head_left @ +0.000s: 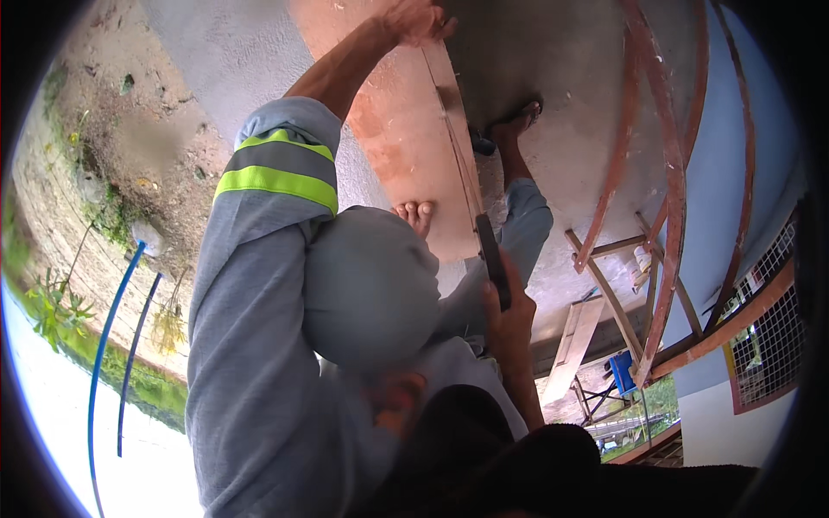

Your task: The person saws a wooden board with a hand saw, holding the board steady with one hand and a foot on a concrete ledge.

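Dark tool (490, 259), wrapped lengthwise in the right hand (509, 315), pointing forward along the near edge of the board (389, 112) toward the farther left hand (419, 22), too blurred to tell spread from pressed together.

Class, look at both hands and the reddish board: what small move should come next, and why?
Perhaps settle the left hand flat on the reddish board before moving the black tool: that hand looks blurred at the board's far part, its contact unclear, while the right hand grips the tool by the near right edge, with bare toes nearby.
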A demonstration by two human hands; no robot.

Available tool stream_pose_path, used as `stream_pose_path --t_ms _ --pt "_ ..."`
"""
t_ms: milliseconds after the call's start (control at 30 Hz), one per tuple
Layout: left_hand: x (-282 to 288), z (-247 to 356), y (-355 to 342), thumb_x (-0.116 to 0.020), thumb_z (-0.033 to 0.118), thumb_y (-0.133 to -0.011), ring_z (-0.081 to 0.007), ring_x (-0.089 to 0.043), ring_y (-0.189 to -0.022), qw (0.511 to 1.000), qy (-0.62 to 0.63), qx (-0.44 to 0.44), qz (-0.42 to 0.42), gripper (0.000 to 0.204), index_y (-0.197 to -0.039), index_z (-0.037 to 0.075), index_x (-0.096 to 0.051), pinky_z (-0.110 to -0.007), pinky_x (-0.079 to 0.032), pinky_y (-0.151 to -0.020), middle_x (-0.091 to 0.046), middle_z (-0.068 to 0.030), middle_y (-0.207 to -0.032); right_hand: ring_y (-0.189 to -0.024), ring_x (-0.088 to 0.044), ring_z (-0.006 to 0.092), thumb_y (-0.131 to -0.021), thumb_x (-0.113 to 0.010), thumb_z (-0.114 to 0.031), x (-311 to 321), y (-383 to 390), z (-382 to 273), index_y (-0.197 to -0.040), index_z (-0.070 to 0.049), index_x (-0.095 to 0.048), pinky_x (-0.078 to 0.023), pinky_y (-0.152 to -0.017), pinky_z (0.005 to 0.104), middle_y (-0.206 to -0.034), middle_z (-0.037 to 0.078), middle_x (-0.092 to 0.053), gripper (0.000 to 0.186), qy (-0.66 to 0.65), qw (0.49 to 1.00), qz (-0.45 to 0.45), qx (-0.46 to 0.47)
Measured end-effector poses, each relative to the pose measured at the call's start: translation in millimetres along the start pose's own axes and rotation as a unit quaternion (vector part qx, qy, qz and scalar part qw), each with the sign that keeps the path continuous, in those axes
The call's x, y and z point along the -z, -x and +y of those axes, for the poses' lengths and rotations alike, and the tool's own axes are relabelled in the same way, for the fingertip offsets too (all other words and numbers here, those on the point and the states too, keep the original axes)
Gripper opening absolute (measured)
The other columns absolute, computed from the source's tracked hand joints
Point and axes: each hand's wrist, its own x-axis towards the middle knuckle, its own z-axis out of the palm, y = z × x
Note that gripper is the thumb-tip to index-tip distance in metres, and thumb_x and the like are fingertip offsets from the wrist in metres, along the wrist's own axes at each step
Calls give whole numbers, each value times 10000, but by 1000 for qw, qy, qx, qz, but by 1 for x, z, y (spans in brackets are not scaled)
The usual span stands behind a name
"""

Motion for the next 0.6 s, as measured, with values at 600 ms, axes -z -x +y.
stream_pose_path --t_ms 600 --pt "16 10 -20 -625 344 -924 -318 -693 -987 999 -36 7 -22 397 -683 67 -776 -501 -424 -1028 -774 -101 -806 -1221 -652 318 -1014 -548 -284 35 49 -33 -1487 14 -489 -479 -1052 407 -1325 230 -663 562 4 995 -30 -93"
